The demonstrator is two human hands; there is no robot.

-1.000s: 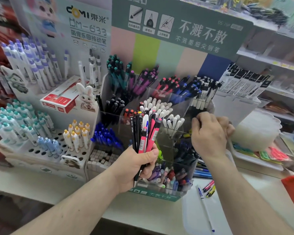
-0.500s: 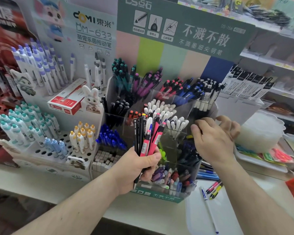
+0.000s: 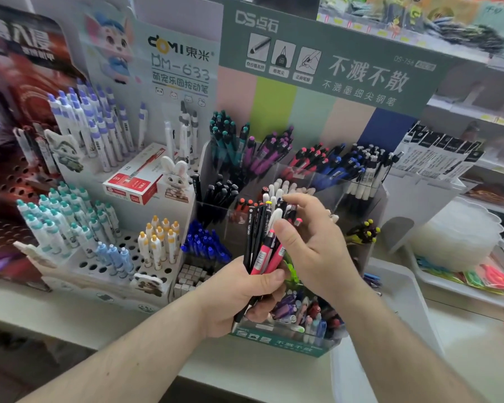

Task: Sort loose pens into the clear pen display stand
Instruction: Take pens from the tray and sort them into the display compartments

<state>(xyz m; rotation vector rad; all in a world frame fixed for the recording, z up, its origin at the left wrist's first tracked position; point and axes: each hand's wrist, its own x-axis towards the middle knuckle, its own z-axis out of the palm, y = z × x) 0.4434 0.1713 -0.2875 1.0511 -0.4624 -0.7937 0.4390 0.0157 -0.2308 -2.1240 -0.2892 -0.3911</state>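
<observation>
My left hand (image 3: 242, 298) grips a bundle of loose pens (image 3: 264, 237), black, white and pink ones, held upright in front of the clear pen display stand (image 3: 367, 199). My right hand (image 3: 309, 239) reaches into the top of the bundle, thumb and fingers pinched around a pen there; which pen is hard to tell. The stand has tiered compartments filled with teal, purple, red, blue, black and white pens. Its lower front compartment (image 3: 300, 321) holds mixed short pens.
A white DOMI pen rack (image 3: 105, 257) with holes stands to the left, with a red box (image 3: 134, 181) and a rabbit figure (image 3: 175, 175). A white tray (image 3: 396, 286) sits right of the stand. Shelves with packaged goods rise at the right.
My right hand has left the stand's right side and moved left to the pen bundle in my left hand. The camera view has shifted a little.
</observation>
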